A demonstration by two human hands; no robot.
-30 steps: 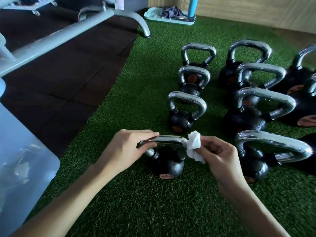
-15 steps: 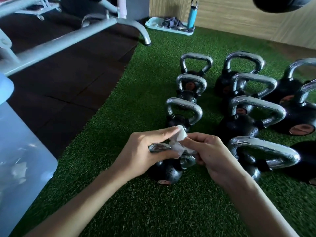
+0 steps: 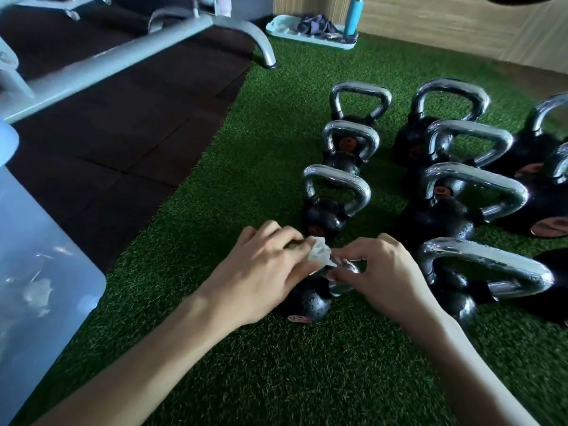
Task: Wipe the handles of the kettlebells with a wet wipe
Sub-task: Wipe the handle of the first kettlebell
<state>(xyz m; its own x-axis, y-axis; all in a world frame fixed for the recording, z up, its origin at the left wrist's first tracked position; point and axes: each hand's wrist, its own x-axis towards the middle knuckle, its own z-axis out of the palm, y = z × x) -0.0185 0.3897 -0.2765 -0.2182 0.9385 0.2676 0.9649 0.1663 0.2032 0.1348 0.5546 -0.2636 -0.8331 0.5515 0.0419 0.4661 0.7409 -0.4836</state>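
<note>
The nearest small black kettlebell point(image 3: 307, 302) stands on green turf, and both my hands are on its chrome handle point(image 3: 341, 287). My left hand point(image 3: 261, 272) curls over the handle's left part and hides it. My right hand point(image 3: 381, 272) pinches a white wet wipe point(image 3: 319, 259) against the handle's middle. The wipe is bunched between the two hands, and the left fingers touch it.
Several more black kettlebells with chrome handles stand in rows behind point(image 3: 322, 216) and to the right point(image 3: 479, 269). A translucent blue bin point(image 3: 40, 272) is at the left. A grey bench frame point(image 3: 123, 56) crosses dark rubber flooring. A tray point(image 3: 310, 32) and a blue bottle point(image 3: 353, 13) sit far back.
My right hand has slid the wipe from the handle's right end leftward to its middle, up against my left hand. The view has tilted slightly downward.
</note>
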